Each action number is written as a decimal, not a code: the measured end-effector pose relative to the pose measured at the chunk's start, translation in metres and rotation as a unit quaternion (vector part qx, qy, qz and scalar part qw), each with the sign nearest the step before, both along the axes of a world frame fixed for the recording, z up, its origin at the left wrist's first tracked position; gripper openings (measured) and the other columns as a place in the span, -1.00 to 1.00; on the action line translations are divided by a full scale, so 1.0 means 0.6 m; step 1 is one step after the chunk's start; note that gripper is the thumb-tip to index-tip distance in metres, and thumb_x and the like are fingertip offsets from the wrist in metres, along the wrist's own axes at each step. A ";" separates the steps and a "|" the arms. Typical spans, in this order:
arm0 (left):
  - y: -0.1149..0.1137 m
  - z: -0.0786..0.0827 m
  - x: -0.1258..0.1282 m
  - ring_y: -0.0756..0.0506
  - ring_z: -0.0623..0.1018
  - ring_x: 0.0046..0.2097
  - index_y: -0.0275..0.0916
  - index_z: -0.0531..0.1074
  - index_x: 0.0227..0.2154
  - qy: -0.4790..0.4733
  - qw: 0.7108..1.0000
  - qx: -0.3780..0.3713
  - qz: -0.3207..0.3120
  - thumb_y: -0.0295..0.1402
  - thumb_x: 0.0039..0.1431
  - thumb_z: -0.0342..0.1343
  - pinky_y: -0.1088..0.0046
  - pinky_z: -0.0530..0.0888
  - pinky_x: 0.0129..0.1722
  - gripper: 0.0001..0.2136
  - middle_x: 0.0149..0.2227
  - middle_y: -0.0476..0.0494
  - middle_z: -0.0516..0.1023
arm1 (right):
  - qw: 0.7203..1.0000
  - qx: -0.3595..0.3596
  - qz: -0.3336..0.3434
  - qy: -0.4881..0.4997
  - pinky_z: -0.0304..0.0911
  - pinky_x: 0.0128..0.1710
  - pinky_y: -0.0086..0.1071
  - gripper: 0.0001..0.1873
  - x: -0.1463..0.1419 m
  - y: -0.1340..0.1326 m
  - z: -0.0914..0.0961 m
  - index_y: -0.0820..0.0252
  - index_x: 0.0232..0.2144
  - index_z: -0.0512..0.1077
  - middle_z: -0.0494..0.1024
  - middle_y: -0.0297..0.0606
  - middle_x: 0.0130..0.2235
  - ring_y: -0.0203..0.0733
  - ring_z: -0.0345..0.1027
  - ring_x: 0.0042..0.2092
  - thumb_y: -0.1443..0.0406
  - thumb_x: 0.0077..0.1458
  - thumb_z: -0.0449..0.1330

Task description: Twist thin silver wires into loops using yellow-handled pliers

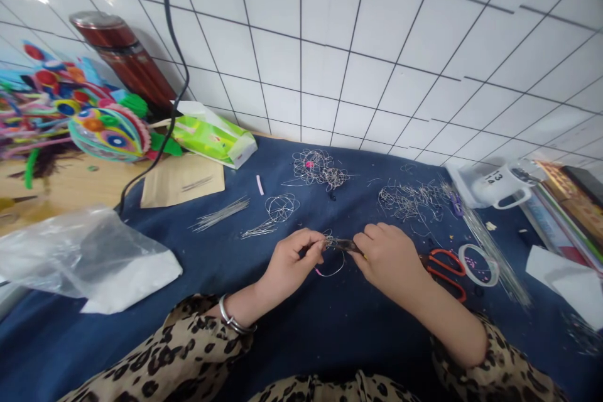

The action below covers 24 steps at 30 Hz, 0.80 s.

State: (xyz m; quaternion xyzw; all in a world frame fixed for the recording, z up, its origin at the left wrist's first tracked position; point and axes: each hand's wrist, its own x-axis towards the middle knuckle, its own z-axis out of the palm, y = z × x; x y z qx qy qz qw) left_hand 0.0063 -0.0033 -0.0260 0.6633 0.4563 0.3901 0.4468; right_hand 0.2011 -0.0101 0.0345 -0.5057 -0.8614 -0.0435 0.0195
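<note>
My left hand (299, 257) pinches a small piece of bent wire (333, 270), which curls below the fingers and has a bit of pink on it. My right hand (384, 254) is wrapped round a pair of pliers (345, 245), whose dark jaws reach left to the wire at my left fingertips. Most of the pliers' handles are hidden under the right hand. Just beyond the hands lie a loose wire ring (281, 207), short cut wires (259, 230) and a wire tangle (313, 166) with a pink spot.
Red-handled scissors (446, 262) and a round tub of small pink beads (478, 266) lie right of my right hand. More wire (409, 200) spreads behind them, near a white mug (502, 185). At left are a plastic bag (89, 257), a green packet (211, 137) and a red thermos (125, 53).
</note>
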 end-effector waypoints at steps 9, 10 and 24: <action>0.000 -0.006 0.002 0.02 0.44 -0.45 -0.27 0.37 -0.41 -0.003 1.000 -0.022 0.010 -0.37 0.18 -0.06 0.53 0.35 -0.39 -0.85 -0.49 -0.02 0.42 | 0.999 0.023 -0.001 -0.029 -0.12 -0.36 -0.28 -0.86 -0.008 0.000 0.003 0.19 -0.48 0.32 0.33 -0.24 -0.45 -0.17 0.13 -0.34 0.30 0.09 0.03; 0.000 -0.006 0.002 0.02 0.43 -0.44 -0.27 0.37 -0.41 0.003 1.000 -0.018 0.013 -0.38 0.18 -0.06 0.52 0.35 -0.38 -0.86 -0.50 -0.02 0.42 | 0.999 0.028 -0.001 -0.033 -0.13 -0.37 -0.28 -0.86 -0.008 -0.001 0.004 0.19 -0.48 0.32 0.33 -0.23 -0.45 -0.17 0.12 -0.34 0.32 0.09 0.03; 0.001 -0.010 0.001 0.02 0.42 -0.44 -0.27 0.37 -0.39 0.025 0.999 -0.019 0.011 -0.36 0.19 -0.07 0.52 0.34 -0.39 -0.85 -0.52 -0.01 0.43 | 0.999 0.015 0.005 -0.032 -0.15 -0.37 -0.32 -0.87 -0.010 0.000 0.008 0.18 -0.47 0.32 0.34 -0.28 -0.45 -0.21 0.13 -0.35 0.30 0.08 0.04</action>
